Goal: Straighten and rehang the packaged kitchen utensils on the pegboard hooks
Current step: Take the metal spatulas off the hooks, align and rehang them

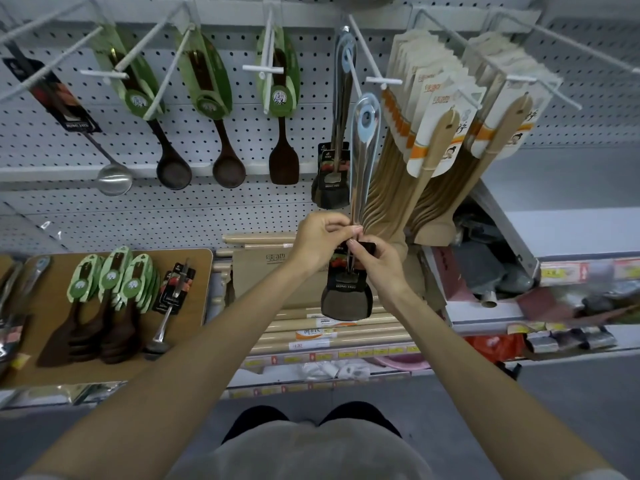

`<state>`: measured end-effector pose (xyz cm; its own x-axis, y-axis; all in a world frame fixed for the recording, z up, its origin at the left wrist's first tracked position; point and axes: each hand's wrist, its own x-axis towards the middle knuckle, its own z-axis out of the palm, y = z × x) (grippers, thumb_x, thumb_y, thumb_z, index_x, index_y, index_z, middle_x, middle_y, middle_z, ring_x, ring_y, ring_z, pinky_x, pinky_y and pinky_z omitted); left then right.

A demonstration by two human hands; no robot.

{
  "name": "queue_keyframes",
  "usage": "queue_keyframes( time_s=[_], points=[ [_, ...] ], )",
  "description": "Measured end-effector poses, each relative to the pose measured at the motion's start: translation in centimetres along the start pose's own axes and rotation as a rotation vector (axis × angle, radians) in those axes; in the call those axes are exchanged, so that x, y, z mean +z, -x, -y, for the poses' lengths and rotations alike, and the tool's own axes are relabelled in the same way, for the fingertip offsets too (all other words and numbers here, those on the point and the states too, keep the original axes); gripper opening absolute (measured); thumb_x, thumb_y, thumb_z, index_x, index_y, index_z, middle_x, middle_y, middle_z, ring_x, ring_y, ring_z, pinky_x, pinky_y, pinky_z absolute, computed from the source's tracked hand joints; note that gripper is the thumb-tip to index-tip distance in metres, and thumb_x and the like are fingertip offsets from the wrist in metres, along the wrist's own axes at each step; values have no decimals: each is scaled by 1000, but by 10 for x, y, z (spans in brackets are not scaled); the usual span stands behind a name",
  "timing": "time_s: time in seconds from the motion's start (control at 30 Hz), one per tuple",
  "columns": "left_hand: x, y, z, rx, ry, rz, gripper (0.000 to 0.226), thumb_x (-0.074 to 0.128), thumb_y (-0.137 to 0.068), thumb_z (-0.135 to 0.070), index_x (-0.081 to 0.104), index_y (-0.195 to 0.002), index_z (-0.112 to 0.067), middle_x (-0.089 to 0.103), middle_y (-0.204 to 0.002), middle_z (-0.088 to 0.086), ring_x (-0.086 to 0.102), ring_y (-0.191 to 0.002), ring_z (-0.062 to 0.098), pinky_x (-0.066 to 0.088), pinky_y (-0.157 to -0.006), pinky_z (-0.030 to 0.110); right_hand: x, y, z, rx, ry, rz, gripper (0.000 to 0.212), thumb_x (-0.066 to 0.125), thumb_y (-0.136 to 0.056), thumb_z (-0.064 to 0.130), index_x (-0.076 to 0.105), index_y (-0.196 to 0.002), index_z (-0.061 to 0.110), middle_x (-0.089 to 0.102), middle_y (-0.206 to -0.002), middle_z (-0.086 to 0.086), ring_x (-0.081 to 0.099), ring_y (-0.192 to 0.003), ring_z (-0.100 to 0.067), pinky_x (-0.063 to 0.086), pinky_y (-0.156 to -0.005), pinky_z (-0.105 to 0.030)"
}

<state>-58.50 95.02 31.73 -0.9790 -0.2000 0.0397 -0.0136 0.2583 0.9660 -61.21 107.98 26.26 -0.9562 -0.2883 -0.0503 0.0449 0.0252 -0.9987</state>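
Shelf price tags (pixel 562 273) illegibly blurry

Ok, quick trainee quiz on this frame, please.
1. True or false: the left hand and right hand both grip the steel spatula.
2. The brown board holds: A) green-carded wooden utensils, B) plates, C) cups.
3. Fill in: the ladle hangs at the pegboard's far ___.
Key: 1 true; 2 A; 3 left.
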Motion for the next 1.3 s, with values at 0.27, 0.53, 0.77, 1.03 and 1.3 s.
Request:
queue_keyframes(
  time_s=[0.27, 0.53, 0.77, 1.03, 1.3],
  points=[
    [-8, -26, -7, 60, -100, -92, 19, 70, -83, -15, 72, -101, -13, 71, -96, -2, 65, -97, 12, 49, -92, 28, -1, -34, 9, -51, 117, 25, 9, 67, -87, 14, 70, -80, 19, 70, -76, 4, 65, -69, -4, 53, -69, -23],
    [-22, -72, -2, 120, -108, -134, 44, 68, -86, -20, 58, -128, -12, 66, -107, 0, 62, -97, 6, 48, -95, 19, 12, -106, 5, -177, 145, 22, 10, 65, -89, 15, 71, -92, 8, 71, -85, -1, 67, -75, -6, 55, -74, -27],
    [-27, -96, -9, 79, -88, -89, 50, 65, -87, -28, 51, -135, -19, 60, -128, 0, 56, -115, 8, 43, -104, 32, 18, -137, 18, -102, 103, 11, 14, 65, -89, 20, 69, -92, 8, 71, -83, -4, 68, -69, -8, 58, -70, -28],
    [-29, -94, -16, 8, -30, -33, 61, 61, -90, -28, 35, -144, -14, 50, -139, 4, 50, -113, 4, 38, -89, 15, 15, -146, 19, -65, 182, 51, 21, 67, -88, 31, 71, -97, 13, 72, -93, -3, 67, -92, -18, 52, -88, -33],
    [-29, -75, -10, -79, -177, 0, 69, 63, -88, -36, 32, -146, -16, 45, -144, 6, 44, -131, 18, 35, -111, 36, 3, -144, 22, 10, 387, 161, 51, 64, -90, 21, 43, -133, 6, 57, -116, -2, 56, -107, -13, 47, -85, -18]
  ],
)
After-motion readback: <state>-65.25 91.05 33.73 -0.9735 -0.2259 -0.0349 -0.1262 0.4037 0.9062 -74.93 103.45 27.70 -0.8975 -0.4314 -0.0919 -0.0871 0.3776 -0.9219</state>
